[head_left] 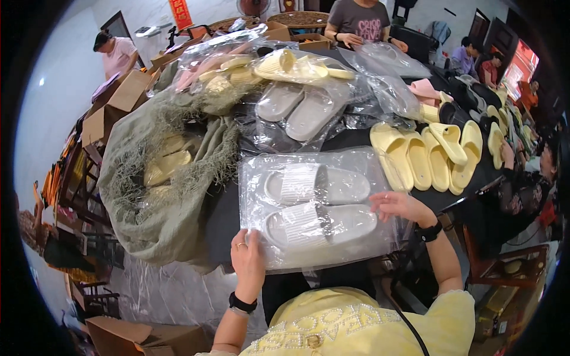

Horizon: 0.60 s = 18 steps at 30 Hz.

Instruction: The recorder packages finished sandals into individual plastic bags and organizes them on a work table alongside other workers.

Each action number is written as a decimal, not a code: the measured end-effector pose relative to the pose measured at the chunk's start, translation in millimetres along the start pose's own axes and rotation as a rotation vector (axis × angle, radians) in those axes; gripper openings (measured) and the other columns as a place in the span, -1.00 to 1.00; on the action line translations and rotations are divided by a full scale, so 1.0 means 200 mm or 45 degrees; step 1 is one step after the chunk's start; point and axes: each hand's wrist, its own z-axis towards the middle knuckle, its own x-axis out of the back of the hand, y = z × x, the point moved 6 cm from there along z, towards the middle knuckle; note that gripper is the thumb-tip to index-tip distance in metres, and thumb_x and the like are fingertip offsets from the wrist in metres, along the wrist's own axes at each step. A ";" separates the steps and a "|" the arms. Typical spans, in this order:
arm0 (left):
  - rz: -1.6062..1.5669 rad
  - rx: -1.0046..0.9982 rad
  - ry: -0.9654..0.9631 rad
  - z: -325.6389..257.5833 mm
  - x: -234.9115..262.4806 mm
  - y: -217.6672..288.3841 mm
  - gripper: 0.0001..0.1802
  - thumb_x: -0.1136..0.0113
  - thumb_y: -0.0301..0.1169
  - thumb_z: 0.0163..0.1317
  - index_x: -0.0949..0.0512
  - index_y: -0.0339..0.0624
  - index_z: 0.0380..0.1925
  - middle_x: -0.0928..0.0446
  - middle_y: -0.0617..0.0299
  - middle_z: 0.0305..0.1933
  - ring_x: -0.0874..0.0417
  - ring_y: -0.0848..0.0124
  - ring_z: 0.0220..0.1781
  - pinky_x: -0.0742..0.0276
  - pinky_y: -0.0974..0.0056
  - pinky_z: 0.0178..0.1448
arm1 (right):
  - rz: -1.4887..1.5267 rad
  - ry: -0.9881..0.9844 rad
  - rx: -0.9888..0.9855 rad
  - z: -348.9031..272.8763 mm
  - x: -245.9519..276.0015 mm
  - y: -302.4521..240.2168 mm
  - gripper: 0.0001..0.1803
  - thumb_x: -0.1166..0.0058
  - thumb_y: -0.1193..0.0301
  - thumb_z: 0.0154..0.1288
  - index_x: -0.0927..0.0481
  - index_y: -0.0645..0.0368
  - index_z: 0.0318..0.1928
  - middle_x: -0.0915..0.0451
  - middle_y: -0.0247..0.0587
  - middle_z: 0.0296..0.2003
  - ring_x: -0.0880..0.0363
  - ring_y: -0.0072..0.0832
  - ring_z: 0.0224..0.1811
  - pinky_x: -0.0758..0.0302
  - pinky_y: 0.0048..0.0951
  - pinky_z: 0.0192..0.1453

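A pair of pale grey slippers (350, 185) with ribbed straps lies side by side inside a clear plastic bag (255, 178) at the table's near edge. At the bag's lower left corner my left hand (247, 261) pinches the plastic between thumb and fingers. My right hand (404, 207) rests by the bag's right side, fingers stretched out and apart near the toe ends of the slippers. Just beyond the bag, another bagged pair of grey slippers (306, 115) lies below bagged yellow slippers (291, 66).
Loose yellow slippers (415, 160) stand in a row to the right. A grey-green fringed cloth sack (127, 184) with bagged slippers fills the left. Cardboard boxes (122, 104) stand farther left. Across the table a person (359, 24) handles clear bags; other people sit at the right.
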 end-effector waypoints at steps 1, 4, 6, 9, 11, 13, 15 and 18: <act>0.002 0.013 0.008 0.00 0.01 0.00 -0.51 -0.08 -0.64 0.04 -0.41 -0.27 0.07 -0.41 -0.05 0.11 -0.45 0.02 0.14 -0.42 0.01 0.09 | -0.011 -0.012 0.001 0.03 0.00 -0.02 -0.50 -0.03 0.36 0.32 -0.33 0.22 0.24 -0.56 -0.21 -0.05 -0.51 -0.56 -0.19 -0.50 -0.51 -0.07; -0.139 -0.075 0.088 0.05 0.03 0.07 -0.46 -0.08 -0.56 0.13 -0.32 -0.30 0.18 -0.30 -0.07 0.27 -0.29 0.00 0.32 -0.27 -0.02 0.28 | -0.323 0.010 0.119 0.10 -0.03 -0.10 -0.49 -0.06 0.24 0.33 -0.38 0.13 0.23 -0.52 -0.23 0.00 -0.51 -0.53 -0.11 -0.49 -0.49 -0.06; -0.187 -0.030 -0.103 0.08 -0.05 0.09 -0.41 0.01 -0.35 0.27 -0.18 -0.31 0.29 -0.15 -0.04 0.39 -0.10 0.04 0.45 -0.04 -0.03 0.42 | -0.750 -0.037 0.425 0.20 -0.09 -0.16 -0.45 -0.08 0.19 0.30 -0.36 0.11 0.24 -0.46 -0.12 0.07 -0.48 -0.37 0.04 -0.47 -0.36 0.03; -0.112 0.010 -0.218 0.03 -0.18 0.03 -0.35 0.15 -0.16 0.35 -0.08 -0.29 0.34 -0.11 0.00 0.42 -0.05 0.08 0.47 0.07 -0.05 0.45 | -1.364 -0.031 0.758 0.36 -0.26 -0.19 -0.42 -0.10 0.13 0.27 -0.37 0.16 0.21 -0.40 0.01 0.11 -0.41 -0.18 0.15 -0.43 -0.22 0.11; -0.139 0.012 -0.187 0.03 -0.19 0.04 -0.34 0.19 -0.10 0.35 -0.11 -0.29 0.33 -0.12 0.00 0.42 -0.08 0.08 0.46 0.06 -0.06 0.45 | -1.498 -0.040 0.815 0.44 -0.36 -0.21 -0.43 -0.09 0.12 0.26 -0.39 0.18 0.17 -0.38 0.04 0.11 -0.38 -0.11 0.17 -0.40 -0.17 0.15; -0.122 0.050 -0.192 0.03 -0.18 0.04 -0.34 0.20 -0.09 0.35 -0.12 -0.30 0.32 -0.13 0.01 0.41 -0.09 0.08 0.45 0.05 -0.05 0.44 | -1.625 -0.067 0.878 0.49 -0.45 -0.25 -0.44 -0.09 0.10 0.25 -0.41 0.20 0.13 -0.37 0.07 0.12 -0.35 -0.04 0.20 -0.37 -0.13 0.18; -0.129 0.059 -0.204 0.03 -0.18 0.04 -0.37 0.27 -0.13 0.36 -0.11 -0.31 0.33 -0.14 -0.02 0.41 -0.11 0.07 0.45 0.05 -0.05 0.44 | -1.635 -0.168 0.598 0.54 -0.48 -0.24 -0.50 -0.10 0.14 0.22 -0.44 0.23 0.03 -0.36 0.11 0.12 -0.35 0.01 0.17 -0.38 -0.12 0.19; -0.151 0.079 -0.216 0.03 -0.20 0.04 -0.35 0.25 -0.10 0.36 -0.12 -0.30 0.32 -0.14 -0.01 0.41 -0.11 0.08 0.45 0.04 -0.03 0.44 | -1.562 -0.041 0.784 0.60 -0.42 -0.14 -0.60 -0.10 0.25 0.17 -0.45 0.25 -0.06 -0.41 0.11 -0.02 -0.43 -0.01 0.04 -0.44 -0.12 0.06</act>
